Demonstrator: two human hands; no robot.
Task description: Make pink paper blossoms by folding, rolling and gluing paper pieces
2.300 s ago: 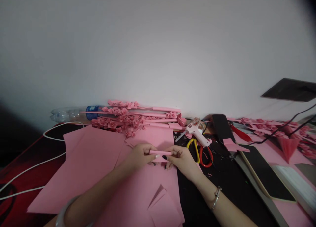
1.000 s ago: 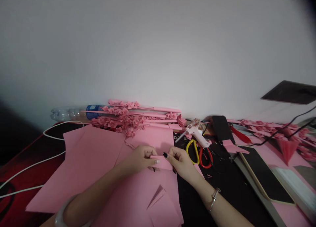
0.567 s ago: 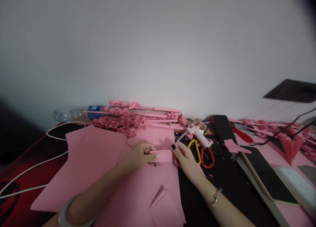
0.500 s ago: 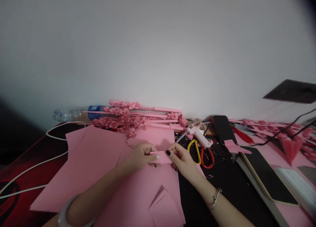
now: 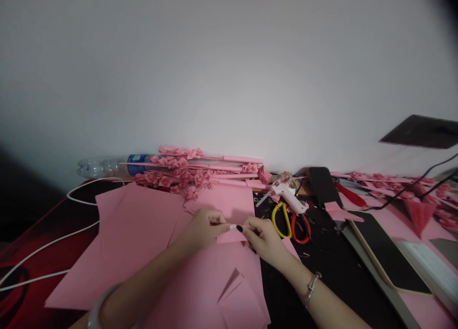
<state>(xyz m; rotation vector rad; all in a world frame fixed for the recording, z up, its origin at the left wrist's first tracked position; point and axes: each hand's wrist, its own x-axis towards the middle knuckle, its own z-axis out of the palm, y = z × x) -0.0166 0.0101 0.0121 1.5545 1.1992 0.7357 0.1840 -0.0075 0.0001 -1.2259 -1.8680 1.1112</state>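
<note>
A small piece of pink paper [image 5: 232, 236] is pinched between both hands above the large pink sheets [image 5: 143, 224]. My left hand [image 5: 205, 226] grips its upper edge from the left, thumb on top. From the right, my right hand [image 5: 263, 238] holds the same edge, and its dark-nailed thumb meets the left thumb at the middle. Folds on the far side of the paper are hidden by the fingers. Several small pink paper pieces [image 5: 241, 300] lie on the sheet just below the hands.
Pink paper flowers [image 5: 193, 176] and a clear plastic bottle [image 5: 103, 167] lie along the wall. Right of my hands are a glue gun [image 5: 289, 198], scissors [image 5: 282, 219] with yellow and red handles, and dark phones [image 5: 390, 252]. A white cable [image 5: 43, 243] loops at left.
Both thumbs have slid together along the paper's upper edge, where they were apart before. The paper has tipped and sits slightly lower.
</note>
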